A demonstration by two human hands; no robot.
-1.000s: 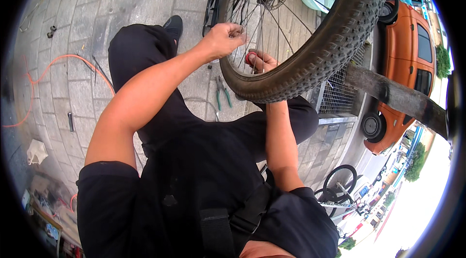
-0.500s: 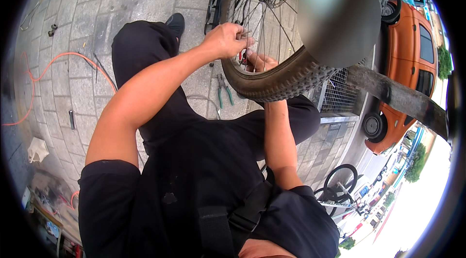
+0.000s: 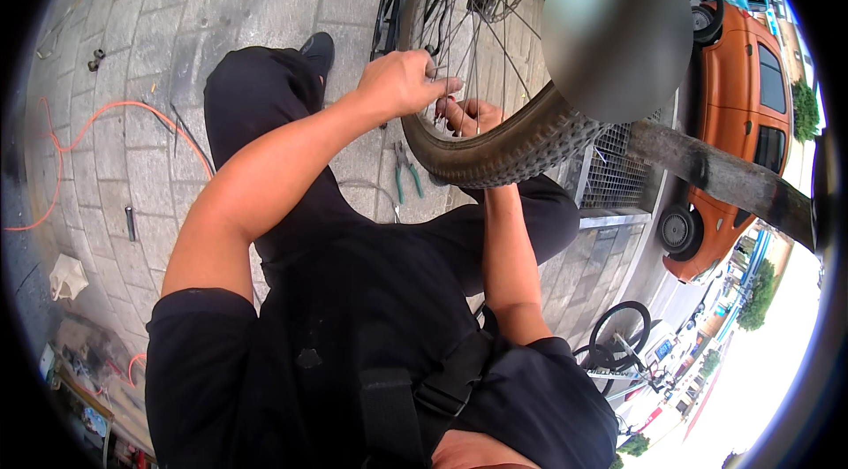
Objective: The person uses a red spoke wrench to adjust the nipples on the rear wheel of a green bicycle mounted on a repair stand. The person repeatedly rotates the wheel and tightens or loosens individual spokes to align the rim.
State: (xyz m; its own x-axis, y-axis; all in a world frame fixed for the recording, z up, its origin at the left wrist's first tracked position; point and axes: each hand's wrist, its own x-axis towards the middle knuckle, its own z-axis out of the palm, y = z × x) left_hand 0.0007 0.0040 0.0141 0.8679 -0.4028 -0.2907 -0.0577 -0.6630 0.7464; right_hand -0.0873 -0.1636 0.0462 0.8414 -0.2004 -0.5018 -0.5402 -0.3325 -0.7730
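Observation:
A bicycle wheel with a knobby black tyre (image 3: 495, 160) stands upright in front of me, its thin spokes (image 3: 505, 36) running up to the hub. On the left side of the rim, my left hand (image 3: 402, 83) has its fingers bent together at the spokes; what they pinch is hidden. Reaching in from the tyre's other side, my right hand (image 3: 475, 116) closes thumb and fingers on a small red tool (image 3: 443, 106), apparently a spoke wrench, close to the rim. Pliers with green handles (image 3: 406, 170) lie on the paving below the hands.
An orange hose (image 3: 124, 104) curves over the paving at left, near a short dark rod (image 3: 131, 223). A wooden beam (image 3: 707, 170) and a metal grate (image 3: 614, 170) are right of the wheel. Farther off are an orange car (image 3: 751, 116) and another bicycle (image 3: 618, 336).
My left hand has dropped slightly toward the rim. My right thumb and fingers have shifted around the red tool, and more of it shows.

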